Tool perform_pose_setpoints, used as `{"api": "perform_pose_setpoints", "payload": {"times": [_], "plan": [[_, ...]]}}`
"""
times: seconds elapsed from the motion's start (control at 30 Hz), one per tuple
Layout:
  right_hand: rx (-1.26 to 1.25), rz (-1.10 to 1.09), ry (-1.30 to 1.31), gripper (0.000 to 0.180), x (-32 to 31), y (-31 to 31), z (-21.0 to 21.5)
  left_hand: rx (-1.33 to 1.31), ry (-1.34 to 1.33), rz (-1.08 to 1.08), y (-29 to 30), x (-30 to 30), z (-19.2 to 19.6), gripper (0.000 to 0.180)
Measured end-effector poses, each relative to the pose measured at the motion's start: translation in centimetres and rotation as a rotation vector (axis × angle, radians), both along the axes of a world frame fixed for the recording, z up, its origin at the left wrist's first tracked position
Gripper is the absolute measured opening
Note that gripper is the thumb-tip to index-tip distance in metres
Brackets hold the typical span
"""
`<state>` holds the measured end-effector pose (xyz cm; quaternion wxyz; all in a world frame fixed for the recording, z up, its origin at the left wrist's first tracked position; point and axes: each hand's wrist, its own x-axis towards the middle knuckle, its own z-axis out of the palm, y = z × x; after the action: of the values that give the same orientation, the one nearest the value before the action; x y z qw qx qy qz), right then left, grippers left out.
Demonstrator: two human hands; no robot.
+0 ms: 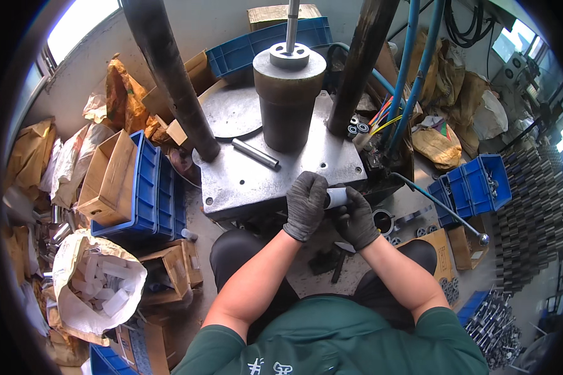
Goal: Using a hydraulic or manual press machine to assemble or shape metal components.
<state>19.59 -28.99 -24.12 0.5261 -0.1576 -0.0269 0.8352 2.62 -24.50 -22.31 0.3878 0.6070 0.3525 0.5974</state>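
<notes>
Near the front edge of the steel machine plate (266, 185), a short white cylinder (337, 197) lies sideways between my gloved hands. My left hand (307, 203) closes round its left end, where a dark rim shows. At the other end, my right hand (358, 219) pinches it with thumb and fingers. A plain metal rod (255, 153) rests on the plate, left of my hands. Behind it stands a thick dark cylindrical fixture (286, 109), topped by a round metal collar (281, 60). A thin vertical shaft (291, 28) comes down into the collar.
Two dark columns (175, 78) (363, 65) flank the fixture. A lever with a ball knob (483, 239) juts out at right. Blue crates (145, 187) and an open sack (62, 269) of white pieces stand at left. Metal parts (494, 331) lie heaped at lower right.
</notes>
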Motion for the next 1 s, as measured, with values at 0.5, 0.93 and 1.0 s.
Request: {"api": "perform_pose_setpoints", "payload": {"times": [0.5, 0.93, 1.0], "plan": [[0.815, -0.308, -2.198, 0.061, 1.3, 13.8, 8.1, -0.862, -0.596, -0.286, 0.2, 0.3, -0.4, 0.040], [0.743, -0.545, -1.306, 0.057, -2.1, 7.2, 17.5, -0.926, -0.907, -0.305, 1.3, -1.3, 1.4, 0.046], [0.572, -0.318, -1.427, 0.057, -3.1, 5.0, 16.4, -1.000, -1.097, -0.274, 1.5, -1.4, 1.9, 0.045]]}}
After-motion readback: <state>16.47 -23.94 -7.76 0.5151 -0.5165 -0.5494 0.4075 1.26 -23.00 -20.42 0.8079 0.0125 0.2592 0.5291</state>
